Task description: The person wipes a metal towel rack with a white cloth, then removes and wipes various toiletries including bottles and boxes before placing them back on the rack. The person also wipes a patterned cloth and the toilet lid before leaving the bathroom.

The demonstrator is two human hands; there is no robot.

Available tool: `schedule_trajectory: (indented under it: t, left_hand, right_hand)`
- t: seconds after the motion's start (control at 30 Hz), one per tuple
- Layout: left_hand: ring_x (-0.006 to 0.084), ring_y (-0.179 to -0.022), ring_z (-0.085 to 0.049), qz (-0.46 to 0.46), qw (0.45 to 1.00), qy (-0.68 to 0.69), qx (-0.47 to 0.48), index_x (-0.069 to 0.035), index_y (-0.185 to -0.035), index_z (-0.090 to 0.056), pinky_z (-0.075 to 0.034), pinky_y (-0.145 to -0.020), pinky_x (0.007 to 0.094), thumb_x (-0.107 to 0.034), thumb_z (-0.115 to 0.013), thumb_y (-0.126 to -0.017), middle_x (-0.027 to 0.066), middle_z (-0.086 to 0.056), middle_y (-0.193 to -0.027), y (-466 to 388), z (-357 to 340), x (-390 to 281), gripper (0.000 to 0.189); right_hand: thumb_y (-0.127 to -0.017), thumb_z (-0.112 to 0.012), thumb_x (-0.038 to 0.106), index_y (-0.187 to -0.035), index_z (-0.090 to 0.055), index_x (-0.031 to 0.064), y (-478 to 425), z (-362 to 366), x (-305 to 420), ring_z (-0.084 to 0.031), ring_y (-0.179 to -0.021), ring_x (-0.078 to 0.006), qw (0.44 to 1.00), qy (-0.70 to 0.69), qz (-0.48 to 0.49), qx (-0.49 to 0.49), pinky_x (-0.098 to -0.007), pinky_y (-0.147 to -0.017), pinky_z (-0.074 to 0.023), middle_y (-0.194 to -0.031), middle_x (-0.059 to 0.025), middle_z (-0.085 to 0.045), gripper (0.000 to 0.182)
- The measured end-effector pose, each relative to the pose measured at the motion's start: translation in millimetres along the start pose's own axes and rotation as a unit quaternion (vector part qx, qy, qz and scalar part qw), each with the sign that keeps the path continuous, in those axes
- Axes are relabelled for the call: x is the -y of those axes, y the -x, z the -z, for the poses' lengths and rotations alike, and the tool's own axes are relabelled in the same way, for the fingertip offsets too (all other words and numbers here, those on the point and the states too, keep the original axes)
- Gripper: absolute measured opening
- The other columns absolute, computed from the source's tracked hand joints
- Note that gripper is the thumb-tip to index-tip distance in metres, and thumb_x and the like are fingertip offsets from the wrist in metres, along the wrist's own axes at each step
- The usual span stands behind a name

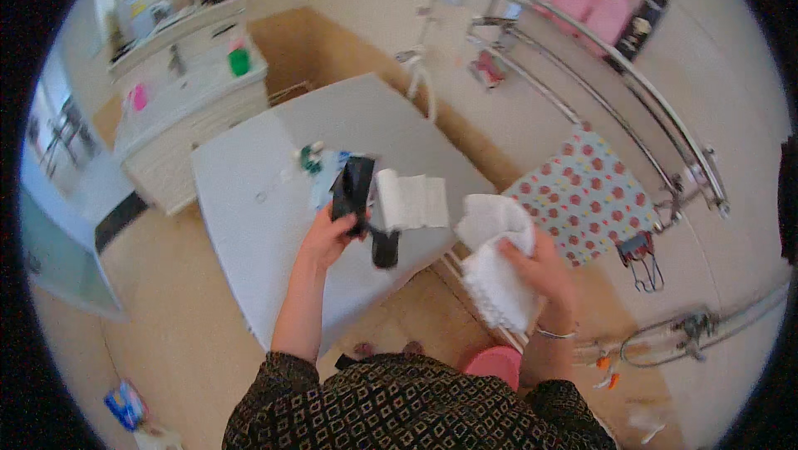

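Note:
My left hand (pixel 330 238) grips a black object (pixel 354 185) above the table; its exact kind is blurred. A short black cylindrical thing (pixel 385 248) is right beside it, and I cannot tell whether the two are joined. My right hand (pixel 539 266) holds a bunched white cloth (pixel 499 263) off the table's right edge. A white paper roll (pixel 411 201), partly unrolled, lies on the table to the right of the black object. Behind my left hand lie a light blue packet (pixel 323 182) and a green and white item (pixel 310 158).
The table (pixel 237 194) has a pale cover. A sink cabinet (pixel 193 113) with a green cup (pixel 239 62) stands at the back left. Metal towel rails (pixel 561 70) with a patterned cloth (pixel 586 197) are on the right wall. A pink basin (pixel 495 366) sits below my right arm.

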State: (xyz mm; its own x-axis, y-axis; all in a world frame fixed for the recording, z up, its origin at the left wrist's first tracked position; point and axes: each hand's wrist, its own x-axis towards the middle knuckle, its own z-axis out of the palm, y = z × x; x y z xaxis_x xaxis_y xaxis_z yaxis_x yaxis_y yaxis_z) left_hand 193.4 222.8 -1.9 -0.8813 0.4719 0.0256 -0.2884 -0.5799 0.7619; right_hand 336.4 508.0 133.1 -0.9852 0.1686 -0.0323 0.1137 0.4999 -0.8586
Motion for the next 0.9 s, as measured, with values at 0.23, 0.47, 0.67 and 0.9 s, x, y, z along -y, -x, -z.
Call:
schedule_trajectory:
  t: [0.23,0.47,0.67,0.9]
  left_hand:
    - [0.0187,-0.095,-0.051,-0.092,0.933,-0.293,0.185,-0.002,-0.117,-0.039,-0.041,-0.082,0.0307,0.000,-0.058,-0.068,0.0096,-0.052,-0.105,-7.9,-129.7,2.1,0.052]
    - [0.0346,-0.102,-0.044,-0.455,0.718,-0.474,0.229,-0.006,-0.117,-0.041,-0.035,-0.088,0.0365,0.006,-0.060,-0.058,0.0148,-0.047,-0.105,-33.1,-253.0,-45.0,0.063]
    - [0.0388,-0.093,-0.046,-0.662,0.638,-0.352,0.179,0.002,-0.111,-0.040,-0.037,-0.081,0.0419,0.001,-0.056,-0.064,0.0210,-0.050,-0.099,-76.0,-381.9,-79.5,0.050]
    - [0.0424,-0.081,-0.053,-0.593,0.666,-0.431,0.137,0.004,-0.088,-0.039,-0.042,-0.068,0.0464,-0.001,-0.053,-0.068,0.0267,-0.054,-0.082,-135.7,-480.1,-107.6,0.025]
  right_hand:
    - [-0.076,-0.060,0.031,-0.120,-0.036,0.0032,9.2,-22.4,40.4,-0.055,-0.093,-0.0281,0.982,-0.065,0.174,-0.029,-0.0356,-0.079,-0.0422,-0.103,-0.0159,-0.054,0.057]
    - [-0.067,-0.070,0.028,-0.119,-0.036,0.0044,33.8,46.6,88.7,-0.055,-0.093,-0.0269,0.909,0.088,0.283,-0.295,-0.0346,-0.078,-0.0437,-0.101,-0.0143,-0.054,0.067]
    - [-0.070,-0.067,0.028,-0.109,-0.044,0.0046,39.8,135.5,154.0,-0.059,-0.083,-0.0272,0.817,0.137,0.334,-0.450,-0.0350,-0.072,-0.0448,-0.091,-0.0149,-0.058,0.050]
    - [-0.071,-0.065,0.029,-0.104,-0.048,-0.0007,-5.7,238.1,198.5,-0.057,-0.080,-0.0213,0.755,0.317,0.311,-0.483,-0.0321,-0.070,-0.0444,-0.089,-0.0147,-0.058,0.047]
